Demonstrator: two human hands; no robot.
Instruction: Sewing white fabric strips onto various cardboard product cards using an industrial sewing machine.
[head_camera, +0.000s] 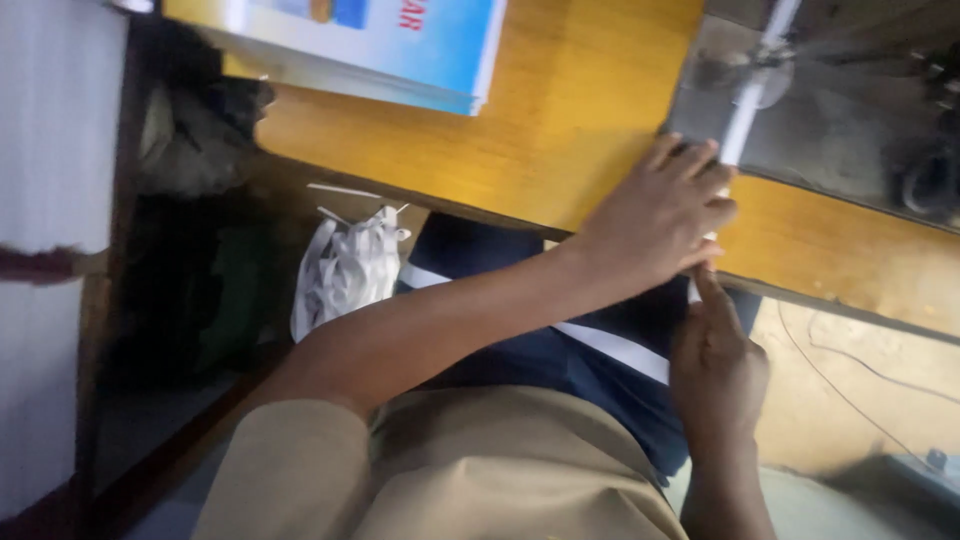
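Mid-feed: your left hand (660, 225) lies flat, fingers spread, pinning the white strip (745, 115) at the table's (560, 130) near edge; right hand (715, 365) pinches its near end, most still unfed.

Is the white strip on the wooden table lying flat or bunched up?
Flat. The white strip runs straight across the metal plate, pressed under the left hand; right hand pinches its end.

Left hand (660, 215) on white strip (745, 115)
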